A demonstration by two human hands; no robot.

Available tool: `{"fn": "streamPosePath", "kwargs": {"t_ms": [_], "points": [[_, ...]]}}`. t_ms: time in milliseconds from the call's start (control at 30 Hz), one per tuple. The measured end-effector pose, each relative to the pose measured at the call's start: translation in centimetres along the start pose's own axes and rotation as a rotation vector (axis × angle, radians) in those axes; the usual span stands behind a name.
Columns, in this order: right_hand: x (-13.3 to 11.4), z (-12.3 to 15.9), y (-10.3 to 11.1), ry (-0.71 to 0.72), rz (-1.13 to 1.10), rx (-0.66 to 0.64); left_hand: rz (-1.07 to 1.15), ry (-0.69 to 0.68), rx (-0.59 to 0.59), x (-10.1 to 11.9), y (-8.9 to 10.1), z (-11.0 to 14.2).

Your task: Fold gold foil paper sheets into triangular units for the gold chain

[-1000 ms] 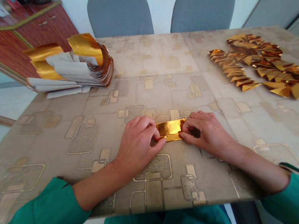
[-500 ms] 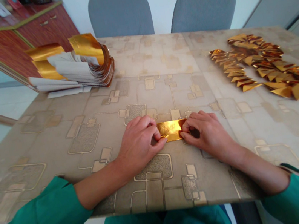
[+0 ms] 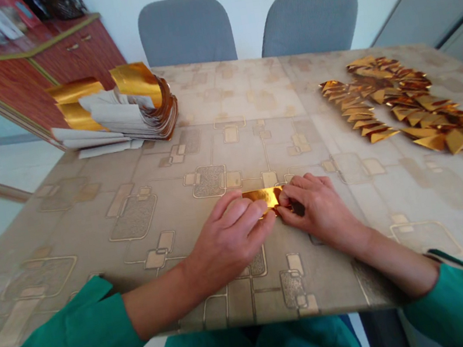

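Observation:
A folded strip of gold foil paper (image 3: pixel 264 196) lies on the patterned table (image 3: pixel 139 206) near its front edge. My left hand (image 3: pixel 229 239) rests on the strip's left part, fingers stretched and pressed flat over it. My right hand (image 3: pixel 317 209) pinches the strip's right end with thumb and bent fingers. Only a short piece of gold shows between the two hands.
A stack of gold-and-white paper sheets (image 3: pixel 122 106) sits at the back left. Several folded gold pieces (image 3: pixel 406 100) lie in rows at the right. Two grey chairs (image 3: pixel 185 30) stand behind the table, and a red-brown cabinet (image 3: pixel 39 57) stands at the far left.
My left hand slid right over the gold strip and flattened out, covering most of it. The right hand stayed at the right end. The camera tilted slightly.

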State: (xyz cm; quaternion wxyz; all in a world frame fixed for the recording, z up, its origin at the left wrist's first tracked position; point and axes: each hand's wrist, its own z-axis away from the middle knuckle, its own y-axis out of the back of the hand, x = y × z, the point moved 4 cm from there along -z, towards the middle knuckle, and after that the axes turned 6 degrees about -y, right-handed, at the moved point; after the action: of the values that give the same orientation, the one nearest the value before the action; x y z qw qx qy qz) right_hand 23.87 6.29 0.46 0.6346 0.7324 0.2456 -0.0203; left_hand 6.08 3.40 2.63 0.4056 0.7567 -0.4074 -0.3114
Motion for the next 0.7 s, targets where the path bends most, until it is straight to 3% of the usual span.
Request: {"fn": "streamPosePath", "kwargs": {"t_ms": [167, 300, 700], "points": [[0.0, 0.0, -0.1, -0.001, 0.018, -0.002, 0.016, -0.021, -0.078, 1.1, -0.7, -0.2], [-0.1, 0.0, -0.1, -0.012, 0.034, 0.002, 0.058, -0.026, -0.156, 1.2, -1.7, 0.2], [0.2, 0.9, -0.1, -0.066, -0.005, 0.077, 0.108, -0.001, -0.301, 0.9, -2.4, 0.7]]}}
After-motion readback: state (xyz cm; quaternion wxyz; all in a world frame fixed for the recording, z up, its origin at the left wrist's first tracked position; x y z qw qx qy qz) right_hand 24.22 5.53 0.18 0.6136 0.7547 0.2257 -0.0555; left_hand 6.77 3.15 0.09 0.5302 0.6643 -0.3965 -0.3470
